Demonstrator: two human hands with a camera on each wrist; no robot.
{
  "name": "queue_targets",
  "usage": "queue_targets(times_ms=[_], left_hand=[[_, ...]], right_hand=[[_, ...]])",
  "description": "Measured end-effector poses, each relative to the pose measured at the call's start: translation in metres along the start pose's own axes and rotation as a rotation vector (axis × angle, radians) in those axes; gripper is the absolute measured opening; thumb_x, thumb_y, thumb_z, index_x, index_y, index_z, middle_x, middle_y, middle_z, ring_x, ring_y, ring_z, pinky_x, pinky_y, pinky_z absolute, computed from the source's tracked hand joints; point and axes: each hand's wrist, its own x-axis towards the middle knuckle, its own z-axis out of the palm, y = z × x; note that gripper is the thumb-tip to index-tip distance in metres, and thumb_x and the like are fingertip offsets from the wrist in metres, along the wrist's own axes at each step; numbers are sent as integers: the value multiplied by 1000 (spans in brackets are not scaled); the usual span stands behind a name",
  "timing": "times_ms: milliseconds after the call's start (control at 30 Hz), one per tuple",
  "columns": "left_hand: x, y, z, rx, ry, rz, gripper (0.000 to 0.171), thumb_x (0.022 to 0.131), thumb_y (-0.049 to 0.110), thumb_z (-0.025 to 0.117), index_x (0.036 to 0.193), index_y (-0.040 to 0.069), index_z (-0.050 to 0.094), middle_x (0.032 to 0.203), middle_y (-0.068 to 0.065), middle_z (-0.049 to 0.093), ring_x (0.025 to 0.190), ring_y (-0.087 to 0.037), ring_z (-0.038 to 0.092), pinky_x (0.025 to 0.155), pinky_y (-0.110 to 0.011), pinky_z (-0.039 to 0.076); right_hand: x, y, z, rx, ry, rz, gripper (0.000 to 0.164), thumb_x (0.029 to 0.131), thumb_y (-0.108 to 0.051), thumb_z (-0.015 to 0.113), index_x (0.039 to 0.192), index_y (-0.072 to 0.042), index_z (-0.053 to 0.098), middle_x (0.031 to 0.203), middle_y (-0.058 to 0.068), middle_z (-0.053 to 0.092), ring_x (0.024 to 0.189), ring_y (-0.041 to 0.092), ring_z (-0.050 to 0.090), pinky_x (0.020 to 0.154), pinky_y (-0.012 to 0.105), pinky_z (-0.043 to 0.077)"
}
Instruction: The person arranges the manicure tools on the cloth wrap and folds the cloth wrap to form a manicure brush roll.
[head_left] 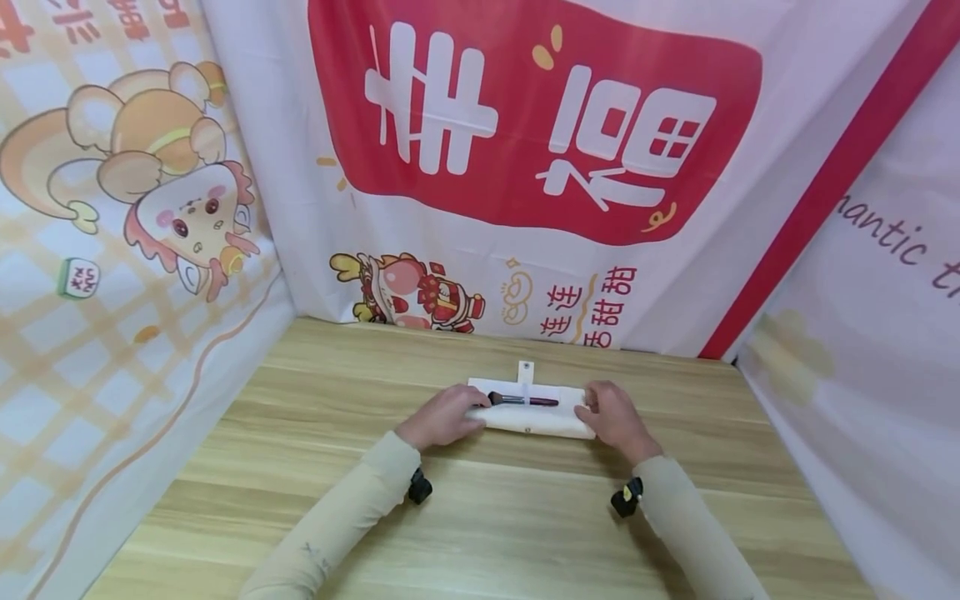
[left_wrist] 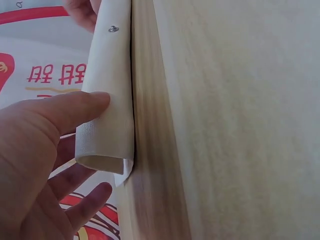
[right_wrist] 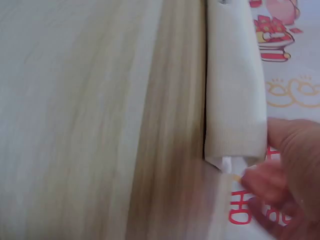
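Note:
A white fabric brush roll (head_left: 543, 422) lies partly rolled on the table, its near side curled into a hollow tube. One makeup brush (head_left: 534, 401) with a dark red handle lies across its flat upper part, bristles to the left. At the left end my left hand (head_left: 447, 415) holds the roll, thumb (left_wrist: 92, 106) on the curled face and the other fingers behind it. My right hand (head_left: 617, 419) grips the right end; in the right wrist view its thumb (right_wrist: 281, 131) is at the edge and its blurred fingers (right_wrist: 267, 182) are by the open end.
A short strap (head_left: 526, 372) with a snap sticks out from the roll's far side. The wood-grain table (head_left: 517, 517) runs back to a printed cloth (head_left: 465, 242), with more cloth hung at both sides.

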Motion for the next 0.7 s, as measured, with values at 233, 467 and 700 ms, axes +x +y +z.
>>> queue_targets(times_ms=[233, 467, 700], left_hand=[[7, -7, 2, -126, -4, -38, 21, 101, 17, 71, 119, 9, 75, 121, -8, 76, 114, -24, 70, 103, -45, 54], [14, -17, 2, -270, 35, -145, 16, 105, 23, 66, 113, 13, 75, 114, -5, 76, 99, -16, 66, 94, -40, 54], [30, -21, 4, -310, 124, -288, 25, 105, 25, 66, 117, 6, 74, 119, -12, 76, 112, -27, 69, 103, -47, 53]], right_hand=[[-7, -6, -8, -20, -109, -181, 49, 95, -41, 79, 129, -7, 72, 127, 10, 75, 120, 31, 70, 105, 53, 55], [-1, 4, -8, 33, -156, -194, 30, 98, -40, 74, 117, -17, 78, 117, 1, 78, 108, 17, 72, 97, 44, 59], [23, 9, -4, 140, -118, -63, 21, 105, -38, 66, 102, -22, 78, 83, -3, 68, 74, 12, 56, 69, 29, 49]])
